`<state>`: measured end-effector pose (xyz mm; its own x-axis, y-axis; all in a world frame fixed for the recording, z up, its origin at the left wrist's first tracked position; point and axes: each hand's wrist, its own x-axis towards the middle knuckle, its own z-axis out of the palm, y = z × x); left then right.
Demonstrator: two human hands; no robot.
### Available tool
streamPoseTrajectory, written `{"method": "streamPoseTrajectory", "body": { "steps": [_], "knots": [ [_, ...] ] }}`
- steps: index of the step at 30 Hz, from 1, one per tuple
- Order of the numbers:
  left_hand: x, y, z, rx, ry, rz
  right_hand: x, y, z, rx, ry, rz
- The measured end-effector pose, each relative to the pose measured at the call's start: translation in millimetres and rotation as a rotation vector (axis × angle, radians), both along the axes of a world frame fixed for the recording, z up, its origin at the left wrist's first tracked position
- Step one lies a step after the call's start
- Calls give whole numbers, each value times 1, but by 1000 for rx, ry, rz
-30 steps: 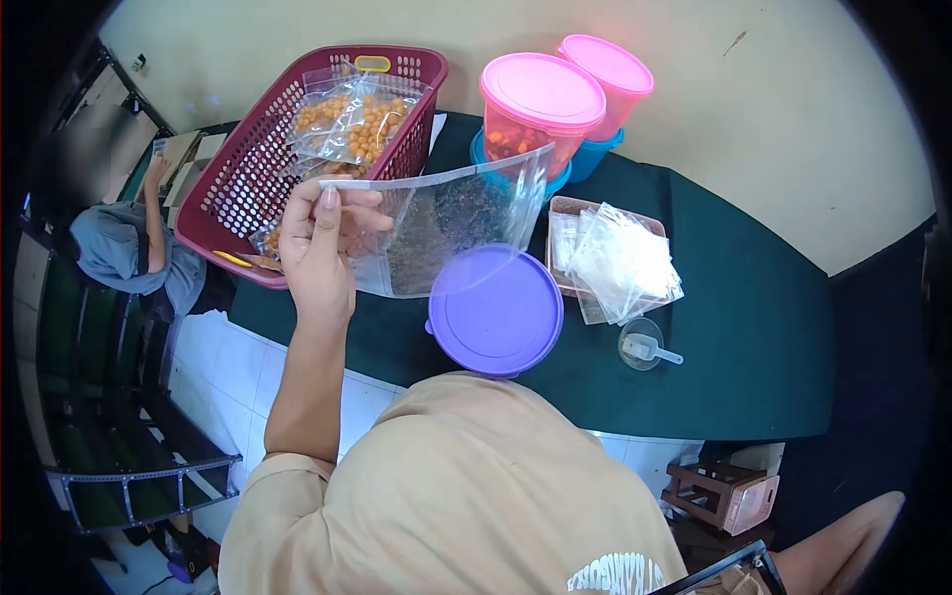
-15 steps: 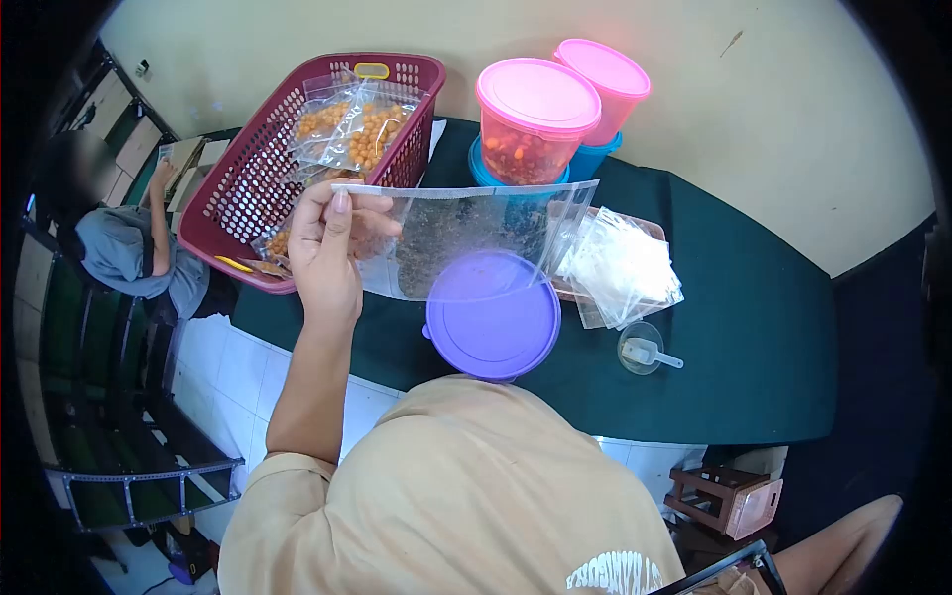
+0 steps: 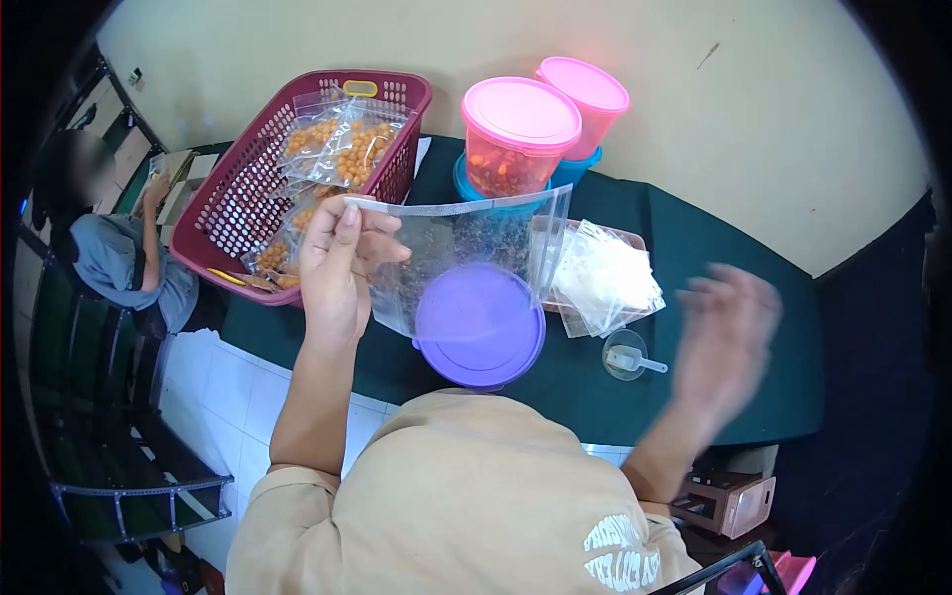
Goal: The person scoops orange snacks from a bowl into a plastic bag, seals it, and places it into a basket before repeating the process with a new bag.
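My left hand (image 3: 335,260) pinches one top corner of a clear plastic bag (image 3: 466,233), which hangs stretched out to the right. Behind the bag's lower part shows a purple round lid (image 3: 481,332) on a tub close to my body. Over the right side of the table my right hand (image 3: 732,332) is raised and smeared by motion, holding nothing I can make out. To its left lie a pile of clear bags (image 3: 600,273) on a tray and a small clear cup (image 3: 625,355) with a white scoop (image 3: 645,364) in it.
A maroon basket (image 3: 223,223) holds bags of orange round snacks (image 3: 362,154). Pink-lidded tubs (image 3: 521,114) stand at the back on blue-green ones, against the wall. Another person (image 3: 124,248) sits at far left. A brown stool (image 3: 724,504) is below the table's right side.
My right hand has come into view over the right side of the table. The left hand still grips the bag. The whole view has shifted slightly.
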<state>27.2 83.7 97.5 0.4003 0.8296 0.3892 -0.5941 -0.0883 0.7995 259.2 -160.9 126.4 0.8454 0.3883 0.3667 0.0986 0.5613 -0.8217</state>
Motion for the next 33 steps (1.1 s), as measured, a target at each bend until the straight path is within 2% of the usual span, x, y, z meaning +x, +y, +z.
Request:
{"method": "streamPoseTrajectory", "body": {
  "steps": [1, 2, 4, 5, 7, 8, 10, 16, 18, 20, 23, 33],
  "knots": [
    [-1, 0, 0, 3, 8, 1, -6, 29, -28, -335, -135, 82],
    [-2, 0, 0, -53, 1, -36, 4, 48, -72, -363, -80, 267],
    [-3, -1, -3, -116, 3, -72, 0, 68, -110, -411, -16, 415],
    [-2, 0, -6, -160, -8, -74, 1, 68, -113, -413, -8, 416],
    [-3, 0, -9, -208, -14, -73, 0, 69, -116, -391, 227, 726],
    [-3, -1, -11, -225, -1, -86, 2, 72, -117, -393, 232, 729],
    [-5, 0, -16, -247, 19, -99, 5, 75, -122, -378, 276, 979],
    [-7, -1, -22, -300, 5, -98, -8, 65, -111, -286, 397, 959],
    [-4, -5, -18, -327, 11, -32, -8, 59, -110, -260, 355, 894],
    [-7, -3, -21, -294, 3, -51, -9, 51, -104, -235, 315, 827],
    [-10, -13, -12, -139, 71, 55, -13, 37, -82, -289, 193, 667],
    [-16, -29, 4, -33, 67, 50, -16, 23, -68, -254, 237, 645]
  ]
}}
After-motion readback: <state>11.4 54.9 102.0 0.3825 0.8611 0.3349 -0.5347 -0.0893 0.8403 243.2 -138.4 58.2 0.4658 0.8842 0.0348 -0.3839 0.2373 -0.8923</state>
